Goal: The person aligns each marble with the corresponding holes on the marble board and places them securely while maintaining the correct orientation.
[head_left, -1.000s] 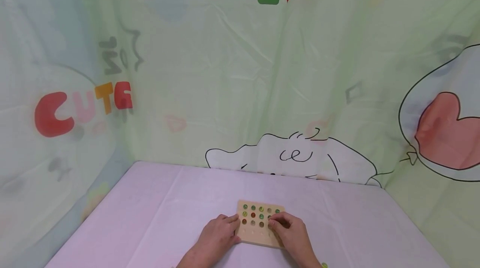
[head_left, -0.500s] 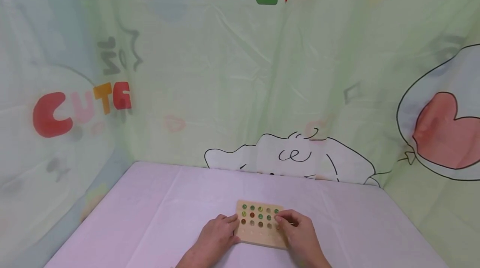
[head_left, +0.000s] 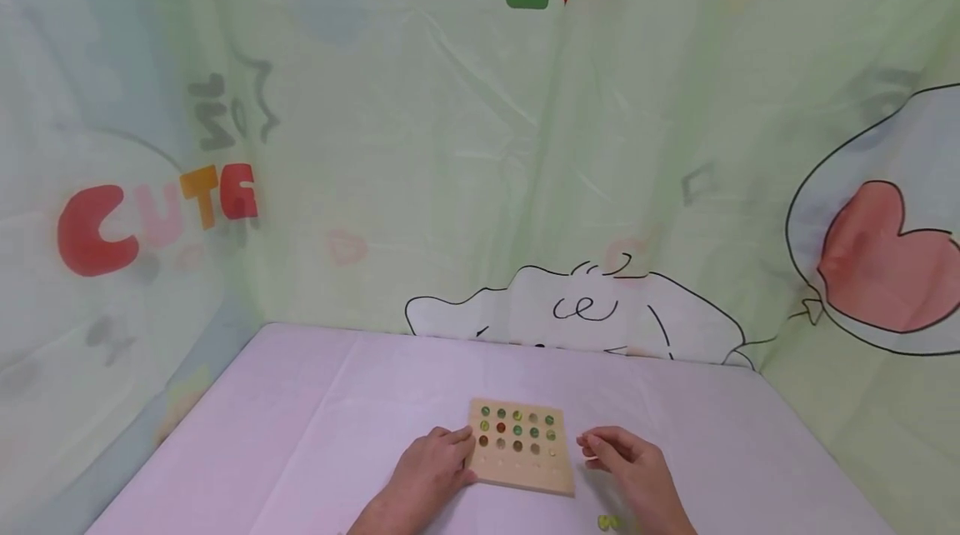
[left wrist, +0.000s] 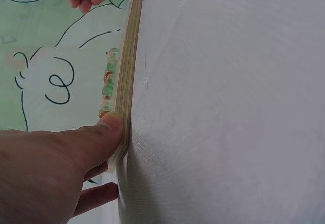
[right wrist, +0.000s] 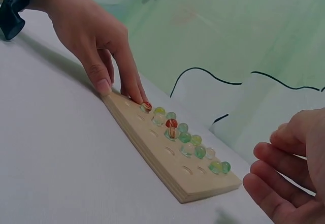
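Note:
A pale wooden board (head_left: 525, 477) with rows of round hollows lies on the table; coloured glass marbles (head_left: 517, 429) fill its far rows. In the head view the nearest row of hollows holds none, and the right end of the row behind it looks bare. My left hand (head_left: 429, 472) grips the board's left edge, its thumb (left wrist: 109, 125) against the near corner as the left wrist view shows. Just right of the board, apart from it, hovers my right hand (head_left: 633, 472). Its fingers (right wrist: 269, 158) are loosely curled, and I see nothing in them.
Yellow-green marbles (head_left: 607, 522) lie on the table by my right wrist, partly hidden by it. A pale cloth (head_left: 360, 402) covers the table. Printed curtains (head_left: 450, 185) hang behind it and at both sides.
My right hand has moved rightward from the board. A yellow-green marble now shows at the right end of the second row, where the hand was. My left hand stays on the board.

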